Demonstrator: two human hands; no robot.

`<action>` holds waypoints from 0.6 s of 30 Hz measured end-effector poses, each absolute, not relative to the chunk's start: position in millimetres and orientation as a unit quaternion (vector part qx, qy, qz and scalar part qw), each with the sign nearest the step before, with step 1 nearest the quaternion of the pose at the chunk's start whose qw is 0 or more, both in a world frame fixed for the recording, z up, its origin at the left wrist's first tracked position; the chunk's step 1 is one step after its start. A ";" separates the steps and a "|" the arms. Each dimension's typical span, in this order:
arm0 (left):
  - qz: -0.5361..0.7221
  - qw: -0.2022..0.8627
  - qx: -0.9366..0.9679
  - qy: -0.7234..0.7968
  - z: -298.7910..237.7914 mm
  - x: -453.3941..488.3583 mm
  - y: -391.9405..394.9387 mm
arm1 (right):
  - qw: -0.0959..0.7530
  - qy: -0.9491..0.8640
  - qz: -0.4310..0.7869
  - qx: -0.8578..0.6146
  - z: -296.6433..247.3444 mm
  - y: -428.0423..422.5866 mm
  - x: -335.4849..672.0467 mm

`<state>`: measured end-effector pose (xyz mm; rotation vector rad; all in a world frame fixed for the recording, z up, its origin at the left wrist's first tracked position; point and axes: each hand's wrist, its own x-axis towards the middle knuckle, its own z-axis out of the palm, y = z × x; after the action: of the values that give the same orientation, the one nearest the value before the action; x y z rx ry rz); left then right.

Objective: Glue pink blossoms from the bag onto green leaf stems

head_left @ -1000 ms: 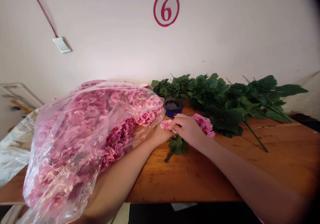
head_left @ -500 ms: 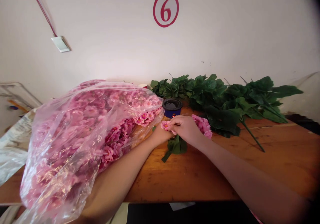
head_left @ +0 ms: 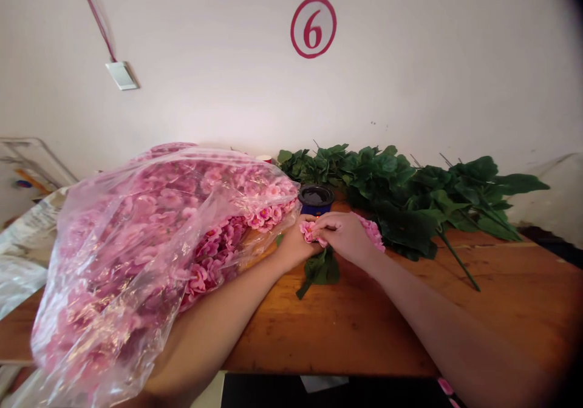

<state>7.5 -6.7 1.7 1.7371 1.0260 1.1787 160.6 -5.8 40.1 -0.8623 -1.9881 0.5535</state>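
Note:
My hands meet just in front of a small blue pot with a dark top. Between them is a pink artificial flower, pinched by the fingertips of my right hand. My left hand is closed under the flower, round a stem that is mostly hidden. Green leaves of an artificial spray hang below both hands, over the tabletop. More pink blossoms show behind my right wrist.
A large clear plastic bag full of pink flowers covers the left of the wooden table. Along the back right lies a heap of green leaf sprays, one stem poking forward. The wall stands behind.
The camera has tilted slightly, so the wall number and the hands sit lower and further right. Both hands stay together at the flower, with little change in grip.

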 end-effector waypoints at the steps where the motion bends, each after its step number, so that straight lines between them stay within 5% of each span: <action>1: 0.462 0.394 0.680 0.411 1.6 7.2 -6.9 | 0.430 -0.798 0.228 -0.355 41.4 -5.9 161.0; 18: 0.450 0.473 0.648 0.392 7.1 3.1 -1.5 | 0.459 -0.765 0.276 -0.356 37.8 -3.3 159.6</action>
<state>3.1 -1.5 7.1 1.5865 0.9599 1.1011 159.6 -3.3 37.8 -0.8772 -1.8848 0.6809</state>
